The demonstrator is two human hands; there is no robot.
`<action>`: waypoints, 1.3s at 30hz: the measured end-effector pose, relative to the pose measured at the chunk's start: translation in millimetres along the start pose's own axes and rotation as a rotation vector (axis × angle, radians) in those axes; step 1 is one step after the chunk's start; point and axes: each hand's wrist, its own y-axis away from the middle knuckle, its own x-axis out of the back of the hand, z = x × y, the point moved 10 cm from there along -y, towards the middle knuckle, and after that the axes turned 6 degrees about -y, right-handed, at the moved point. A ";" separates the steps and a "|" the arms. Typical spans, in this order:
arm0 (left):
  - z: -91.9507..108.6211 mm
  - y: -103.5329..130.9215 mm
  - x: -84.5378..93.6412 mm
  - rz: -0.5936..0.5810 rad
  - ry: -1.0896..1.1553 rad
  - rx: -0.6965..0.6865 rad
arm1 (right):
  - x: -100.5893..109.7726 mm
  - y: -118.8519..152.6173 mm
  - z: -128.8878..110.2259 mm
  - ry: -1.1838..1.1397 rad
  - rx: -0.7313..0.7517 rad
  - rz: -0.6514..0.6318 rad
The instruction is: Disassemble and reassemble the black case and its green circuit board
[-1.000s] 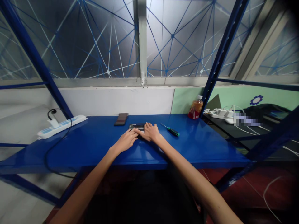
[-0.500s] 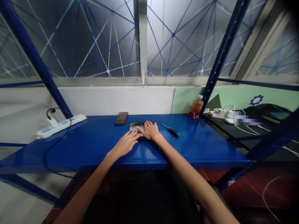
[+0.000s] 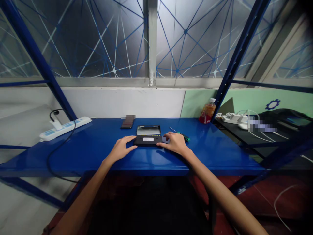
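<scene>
A black flat hinged case [image 3: 144, 143] lies on the blue table, with its lid raised at the back and a white label on its front part. My left hand [image 3: 121, 148] grips the case's left edge between thumb and fingertips, the fingers fairly straight. On the opposite side, my right hand [image 3: 176, 143] has its thumb on the front right corner and its bent fingers by the right edge. Just behind that hand lies a screwdriver with a green and black handle [image 3: 186, 137], partly hidden by my fingers.
A dark flat object [image 3: 127, 122], partly pixelated, lies behind the case to the left. A white power strip [image 3: 66, 128] with a black cable is at the table's left. A bottle [image 3: 207, 112] stands at the back right by a blue frame post [image 3: 236, 58].
My hands have moved apart from on top of the case to its two sides, uncovering its label and raised lid. My right hand now partly covers the screwdriver. The view has shifted slightly.
</scene>
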 end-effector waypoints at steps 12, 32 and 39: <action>1.0 -0.3 0.0 0.089 0.105 0.273 | -18.2 6.2 -10.2 0.113 -0.011 -0.084; 32.3 6.5 14.2 0.231 0.055 0.030 | 11.3 11.8 -9.5 0.109 -0.045 0.189; 33.7 1.4 21.4 0.170 0.059 0.023 | 18.2 12.9 -21.5 0.135 0.097 0.275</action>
